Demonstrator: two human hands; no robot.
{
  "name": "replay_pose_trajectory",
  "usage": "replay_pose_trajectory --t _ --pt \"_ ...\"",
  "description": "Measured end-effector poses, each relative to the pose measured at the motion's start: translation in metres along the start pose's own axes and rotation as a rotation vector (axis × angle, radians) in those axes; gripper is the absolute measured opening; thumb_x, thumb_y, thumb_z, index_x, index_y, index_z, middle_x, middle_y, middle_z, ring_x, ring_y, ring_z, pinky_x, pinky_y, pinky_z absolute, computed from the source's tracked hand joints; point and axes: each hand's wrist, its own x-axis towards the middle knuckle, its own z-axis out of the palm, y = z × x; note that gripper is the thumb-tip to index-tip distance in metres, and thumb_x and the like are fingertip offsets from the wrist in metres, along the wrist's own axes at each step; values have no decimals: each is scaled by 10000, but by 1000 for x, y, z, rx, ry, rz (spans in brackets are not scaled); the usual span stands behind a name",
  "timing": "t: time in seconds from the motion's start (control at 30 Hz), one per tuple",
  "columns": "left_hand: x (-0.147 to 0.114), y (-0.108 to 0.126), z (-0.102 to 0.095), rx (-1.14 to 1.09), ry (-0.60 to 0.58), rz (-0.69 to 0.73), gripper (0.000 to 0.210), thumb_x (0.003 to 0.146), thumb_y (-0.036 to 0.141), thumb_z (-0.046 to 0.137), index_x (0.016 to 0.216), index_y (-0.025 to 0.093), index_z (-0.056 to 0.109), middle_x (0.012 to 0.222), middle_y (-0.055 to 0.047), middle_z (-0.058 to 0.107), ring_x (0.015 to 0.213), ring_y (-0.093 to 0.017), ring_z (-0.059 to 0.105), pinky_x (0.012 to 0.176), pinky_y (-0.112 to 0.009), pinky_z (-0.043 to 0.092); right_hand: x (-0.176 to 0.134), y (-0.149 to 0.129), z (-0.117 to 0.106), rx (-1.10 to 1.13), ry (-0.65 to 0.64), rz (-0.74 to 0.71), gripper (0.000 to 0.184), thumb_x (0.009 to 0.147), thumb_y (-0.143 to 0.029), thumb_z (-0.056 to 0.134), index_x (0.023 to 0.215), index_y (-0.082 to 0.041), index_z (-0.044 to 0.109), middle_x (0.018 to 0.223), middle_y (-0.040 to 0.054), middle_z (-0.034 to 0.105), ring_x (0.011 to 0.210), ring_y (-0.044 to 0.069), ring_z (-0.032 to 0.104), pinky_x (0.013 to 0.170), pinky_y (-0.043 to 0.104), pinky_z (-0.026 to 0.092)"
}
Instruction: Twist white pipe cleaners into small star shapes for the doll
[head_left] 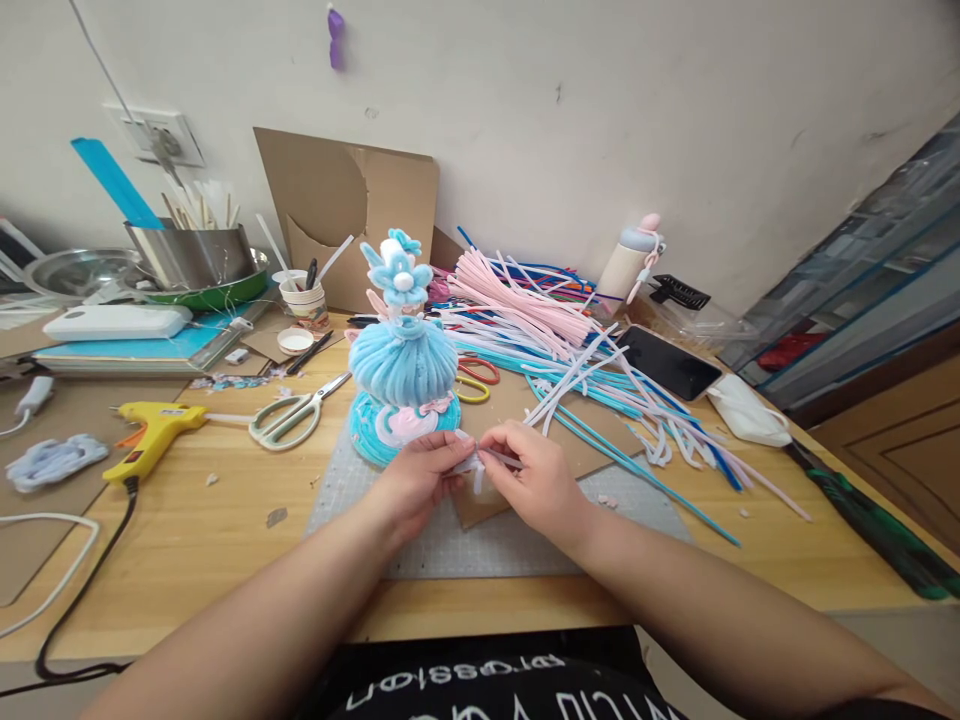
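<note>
Near the front edge of the worktop [187, 540], about midway along it, the person's two hands meet above a grey cutting mat [450, 562]. The left hand [414, 482] pinches a short white piece [478, 480] between thumb and fingers, its grip closed; the right hand [541, 482] has an equally tight grip on the same piece, fingertips nearly touching the left ones. Just beyond the left hand, towards the mat's rear left corner, stands a fluffy blue figure [403, 368] with a pleated skirt and a flower on top.

Towards the worktop's back left corner, a metal pot [196, 262] sits in a green pan [199, 297], filled with thin wooden sticks; a flat blue strip [116, 185] rises at its left side. Beside it lies a shallow metal bowl [75, 287], whose contents cannot be made out. Nearer the middle of the back edge, a paper cup [306, 303] holds pale translucent sticks and a dark pen, with a small white round dish [295, 342] just in front.

Along the back right, near a pile of fuzzy stems [517, 298], stand a closed bottle [624, 263] and a clear plastic box [696, 323]; whether the black comb-like object [679, 292] lies inside the box is unclear.
</note>
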Motion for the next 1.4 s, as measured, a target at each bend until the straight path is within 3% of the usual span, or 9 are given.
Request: replay_pose_trajectory --t 0.7,0.97,1.17,1.4 --pt "2 -2 -2 16 27 38 210 611 272 780 618 123 632 639 -2 565 602 -85 478 565 -211 365 1 4 0 -31 -57 -121 77 881 -157 473 855 -188 538 797 34 565 761 159 528 689 278 407" --pt "1 -1 -2 13 -17 24 222 598 267 780 567 124 612 588 7 541 573 -83 450 562 -223 338 0 3 0 -43 -66 -129 83 879 -165 472 836 -184 541 770 28 554 730 154 512 667 276 391" --pt "2 3 -3 28 -43 -24 203 562 235 787 554 123 618 557 2 544 544 -88 455 537 -224 316 4 7 -5 -34 -149 -147 86 871 -188 485 812 -188 547 747 23 567 694 150 509 658 279 387" --pt "0 8 -1 75 -67 -50 228 571 288 793 592 118 643 564 2 540 526 -80 432 522 -221 293 16 10 -24 115 -307 -40 37 821 -198 580 848 -173 578 810 17 610 763 142 560 700 263 423"
